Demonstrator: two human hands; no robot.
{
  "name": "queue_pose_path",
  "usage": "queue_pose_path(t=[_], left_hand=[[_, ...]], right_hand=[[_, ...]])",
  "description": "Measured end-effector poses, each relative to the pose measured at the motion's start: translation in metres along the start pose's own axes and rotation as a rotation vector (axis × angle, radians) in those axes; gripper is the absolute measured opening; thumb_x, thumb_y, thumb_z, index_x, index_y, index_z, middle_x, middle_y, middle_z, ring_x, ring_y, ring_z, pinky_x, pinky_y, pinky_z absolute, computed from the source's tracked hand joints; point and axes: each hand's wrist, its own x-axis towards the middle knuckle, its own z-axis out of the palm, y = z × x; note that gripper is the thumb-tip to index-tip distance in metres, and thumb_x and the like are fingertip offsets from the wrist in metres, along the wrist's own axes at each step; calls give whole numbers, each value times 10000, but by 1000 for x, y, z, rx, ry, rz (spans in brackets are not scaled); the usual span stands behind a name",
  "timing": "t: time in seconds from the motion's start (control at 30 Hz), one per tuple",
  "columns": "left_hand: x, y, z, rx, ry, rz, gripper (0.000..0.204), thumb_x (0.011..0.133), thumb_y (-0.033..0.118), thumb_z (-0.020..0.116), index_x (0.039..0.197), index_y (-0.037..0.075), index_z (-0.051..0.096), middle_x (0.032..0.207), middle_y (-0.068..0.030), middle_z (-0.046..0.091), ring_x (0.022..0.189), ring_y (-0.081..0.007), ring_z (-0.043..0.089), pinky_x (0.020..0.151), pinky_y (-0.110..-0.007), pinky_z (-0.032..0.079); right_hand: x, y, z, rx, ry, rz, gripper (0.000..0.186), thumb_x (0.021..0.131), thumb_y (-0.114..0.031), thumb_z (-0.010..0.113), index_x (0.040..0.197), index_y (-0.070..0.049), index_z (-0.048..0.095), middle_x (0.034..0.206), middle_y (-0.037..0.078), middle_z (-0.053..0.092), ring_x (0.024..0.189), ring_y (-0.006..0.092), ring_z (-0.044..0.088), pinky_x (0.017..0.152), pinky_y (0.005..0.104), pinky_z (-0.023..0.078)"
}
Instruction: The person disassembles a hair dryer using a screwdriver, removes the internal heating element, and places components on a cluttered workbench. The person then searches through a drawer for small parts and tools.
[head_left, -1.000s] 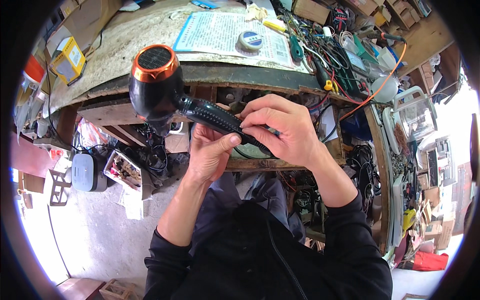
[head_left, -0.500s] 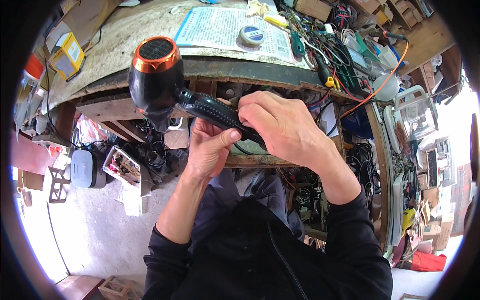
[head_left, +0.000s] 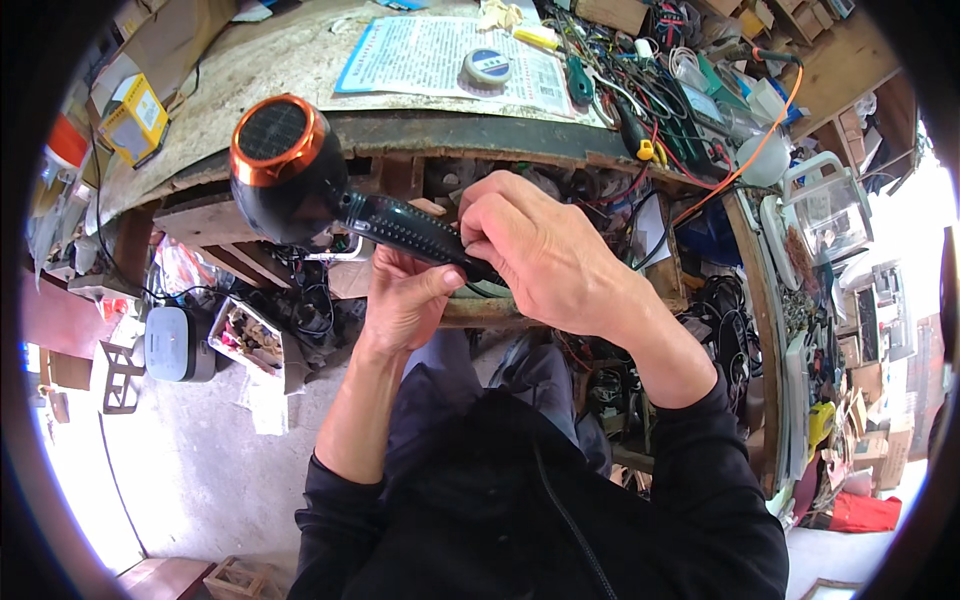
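Note:
A black hair dryer (head_left: 290,205) with a shiny copper-orange ring round its rear grille is held in the air before the bench's front edge. Its barrel lies to the left, and the studded handle slants down to the right. My left hand (head_left: 405,300) is closed round the handle from below, thumb along its near side. Bent over the handle's lower end is my right hand (head_left: 545,250), its fingers pinched against it. Those fingertips are largely hidden, so whether they grip a small part there cannot be seen. A bit of dark cord shows beneath the handle.
On the workbench (head_left: 270,60) lie a printed sheet (head_left: 420,65) and a small round tin (head_left: 487,67). Tangled wires and tools (head_left: 640,90) crowd its right side. A yellow box (head_left: 135,118) stands at left. Below are a grey case (head_left: 175,342) and an open carton (head_left: 260,340).
The hair dryer's barrel has swung left and slightly down, its grille tipping more toward me. Both hands have shifted slightly left with it, still on the handle.

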Motion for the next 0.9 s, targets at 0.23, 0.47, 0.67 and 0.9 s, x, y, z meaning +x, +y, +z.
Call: queue_pose_path(t=[0.23,0.47,0.67,0.9], left_hand=[[-8,8,-7,-36,-100,-11,699,745,-146,822,1356,32,534,1135,-133,740,1065,-226,723,959,-362,596],[-36,22,-2,96,-39,12,760,688,-119,876,1338,35,515,1190,-161,725,1028,-242,730,927,-368,602],[-61,32,-6,230,41,71,718,699,-109,876,1318,27,539,1113,-153,740,958,-199,727,833,-314,614],[-45,33,0,149,52,91,686,735,-56,876,1328,61,552,1104,-87,731,1026,-203,713,930,-340,582]], right_hand=[[-9,-14,16,-187,128,-159,183,820,-86,663,946,-21,547,1030,120,589,920,301,628,656,366,575],[-24,-34,39,-254,225,-169,162,800,-118,669,894,-39,564,991,101,597,811,239,607,603,313,559],[-25,-39,48,-20,231,-104,155,766,-84,709,899,-53,635,1019,80,656,869,257,672,639,349,584],[-16,-28,48,166,429,-144,236,679,7,801,895,-58,731,985,74,720,794,270,678,649,339,575]])
